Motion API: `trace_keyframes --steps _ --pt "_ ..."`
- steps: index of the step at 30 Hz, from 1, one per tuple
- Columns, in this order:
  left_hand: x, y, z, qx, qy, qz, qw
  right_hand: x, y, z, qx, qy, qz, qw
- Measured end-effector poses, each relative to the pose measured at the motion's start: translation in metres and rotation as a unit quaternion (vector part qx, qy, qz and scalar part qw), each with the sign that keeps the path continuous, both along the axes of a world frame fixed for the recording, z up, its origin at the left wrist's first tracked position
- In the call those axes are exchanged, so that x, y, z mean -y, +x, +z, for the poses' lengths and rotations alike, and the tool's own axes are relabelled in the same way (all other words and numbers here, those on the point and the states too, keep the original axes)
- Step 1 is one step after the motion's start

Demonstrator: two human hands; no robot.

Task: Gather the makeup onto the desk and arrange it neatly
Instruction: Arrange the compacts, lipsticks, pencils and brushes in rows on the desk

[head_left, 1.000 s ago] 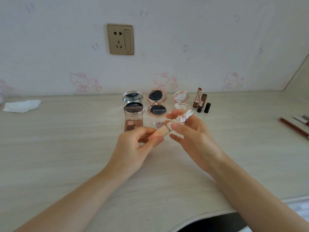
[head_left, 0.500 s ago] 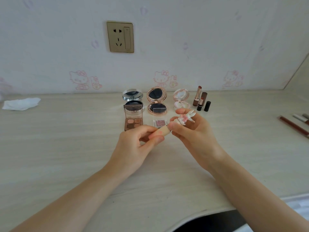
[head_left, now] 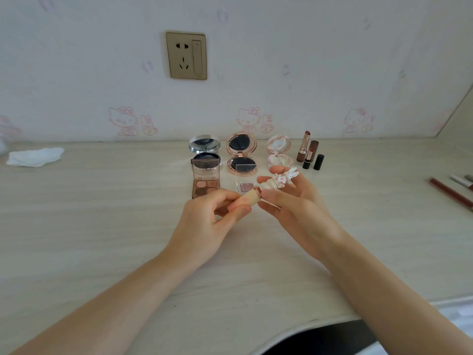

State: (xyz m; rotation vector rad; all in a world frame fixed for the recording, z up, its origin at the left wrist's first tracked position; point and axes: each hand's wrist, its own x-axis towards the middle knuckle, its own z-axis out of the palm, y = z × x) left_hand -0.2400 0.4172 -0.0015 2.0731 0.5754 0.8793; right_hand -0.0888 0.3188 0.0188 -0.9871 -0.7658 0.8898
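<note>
**Rabbit-topped lipstick held over desk**

A cream, rabbit-capped lipstick tube point(head_left: 268, 188) is pinched above the pale wood desk point(head_left: 102, 226), base by the curled left hand point(head_left: 204, 221), cap by the right hand point(head_left: 294, 201). A slip could topple the row beyond: two square palettes, three round open compacts point(head_left: 240, 155), four upright lipsticks point(head_left: 305, 147).

Three open compacts point(head_left: 240, 156) stand in a row at 12 o'clock on the desk point(head_left: 102, 226), against the wall. An eyeshadow palette point(head_left: 205, 179) lies before the leftmost. Lipsticks point(head_left: 308, 155) stand at 1 o'clock, right of the row. Pencils point(head_left: 450, 190) lie at 3 o'clock; a tissue point(head_left: 34, 157) at 10 o'clock.
</note>
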Motion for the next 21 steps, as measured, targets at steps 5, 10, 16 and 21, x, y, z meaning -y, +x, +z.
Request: trace_keyframes --steps 5,10,16,21 --pt "0.0005 -0.0002 -0.0007 -0.005 0.007 -0.002 1.000 -0.0011 0.0005 -0.0025 0.044 -0.054 -0.054 0.996" --pt "-0.0006 -0.0004 -0.0010 -0.005 -0.002 0.002 1.000 0.0003 0.0026 -0.0015 0.003 -0.013 -0.019 1.000" --pt "0.0005 0.0003 -0.0020 -0.003 0.000 -0.007 1.000 -0.0012 0.0001 -0.0025 0.053 -0.034 -0.059 0.996" --pt "-0.0005 -0.0009 -0.0009 0.001 -0.016 -0.006 1.000 0.0001 0.0006 0.0002 -0.008 0.012 -0.037 0.999"
